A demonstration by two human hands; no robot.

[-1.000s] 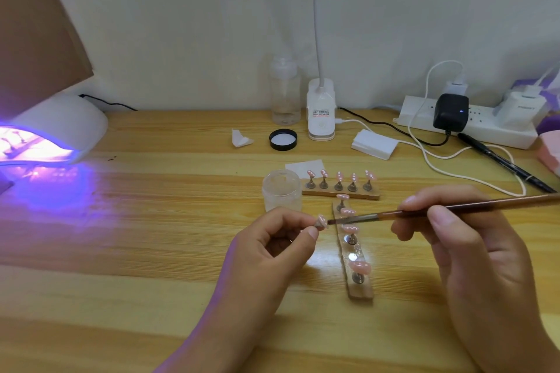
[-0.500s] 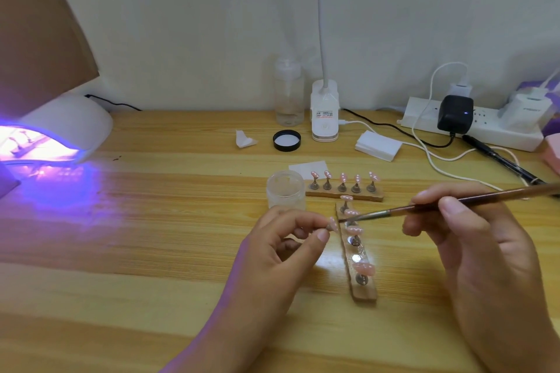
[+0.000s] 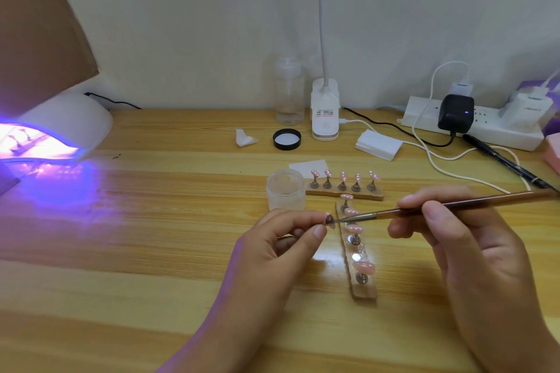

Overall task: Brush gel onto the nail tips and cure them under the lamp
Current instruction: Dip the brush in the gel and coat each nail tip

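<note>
It looks like a home nail-craft corner: a wooden counter set against a plain wall, a crowded power strip, a glowing curing lamp, a clip-on desk light, and pink nail tips on small stands.

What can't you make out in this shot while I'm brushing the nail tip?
Head view only:
Gel on the nail tip: too small, partly covered by fingertips of the left hand.
Inside the curing lamp: washed out by purple glare, cut by the left edge.
End of the brush in the right hand: cut by the right edge.
Print on the clip lamp base: too small.
</note>
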